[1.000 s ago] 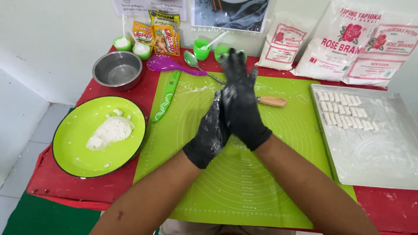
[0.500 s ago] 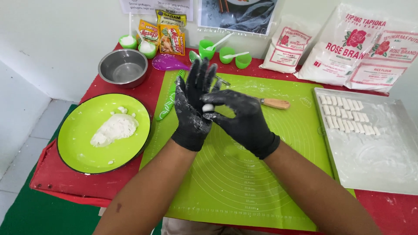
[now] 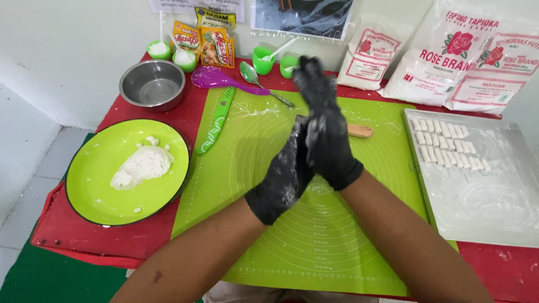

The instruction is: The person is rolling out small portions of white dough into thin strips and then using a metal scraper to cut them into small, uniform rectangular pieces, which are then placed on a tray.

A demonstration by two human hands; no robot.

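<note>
Both my hands wear black gloves dusted with flour and are pressed palm to palm above the green silicone mat (image 3: pixel 241 174). My right hand (image 3: pixel 328 134) lies flat over my left hand (image 3: pixel 281 179), fingers pointing away from me. The small dough piece between the palms is hidden now. A lump of white dough (image 3: pixel 143 165) rests on the green plate (image 3: pixel 95 196) at my left. Rows of small cut dough pieces (image 3: pixel 446 143) lie on the floured metal tray (image 3: pixel 488 213) at my right.
A green plastic knife (image 3: pixel 216 120) lies on the mat's left edge, and a wooden handle (image 3: pixel 360 131) shows behind my hands. Further back are a steel bowl (image 3: pixel 152 84), a purple spoon (image 3: pixel 216 77), a metal spoon (image 3: pixel 252 76), small green cups, seasoning sachets (image 3: pixel 205 39) and flour bags (image 3: pixel 443 56).
Half a second ago my hands were parted, showing a small white dough piece on the left palm. They have closed flat on it, the right hand sliding forward.
</note>
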